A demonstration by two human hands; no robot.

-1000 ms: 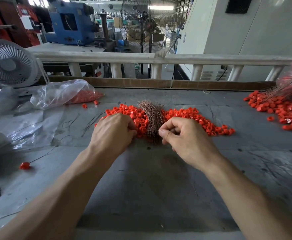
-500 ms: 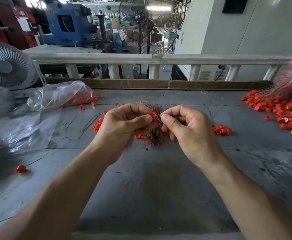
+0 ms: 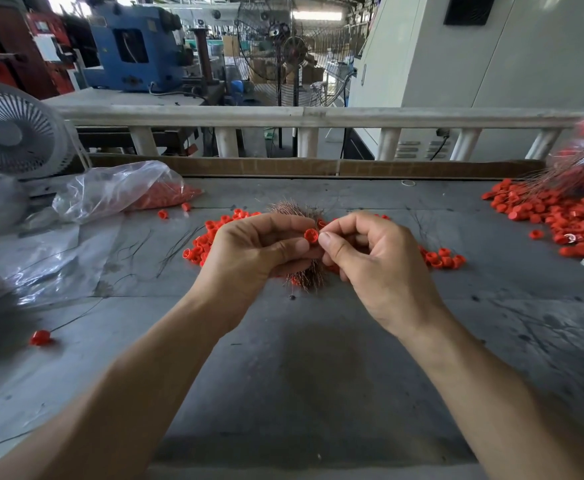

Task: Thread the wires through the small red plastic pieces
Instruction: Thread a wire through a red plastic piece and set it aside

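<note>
The left hand point(image 3: 259, 251) pinches one red cap point(image 3: 311, 235) above the middle of the worktop point(image 3: 318, 358), opening turned rightward, probably to meet a wire. The right hand point(image 3: 370, 261) pinches beside it; any wire there is too thin to see.

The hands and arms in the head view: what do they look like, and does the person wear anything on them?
Both the left hand and the right hand are bare: no gloves, and no rings show. Both forearms are bare too, with no sleeve, watch or bracelet in view as far as the picture's lower edge. The visible thumbnails are short and unpainted.
</note>
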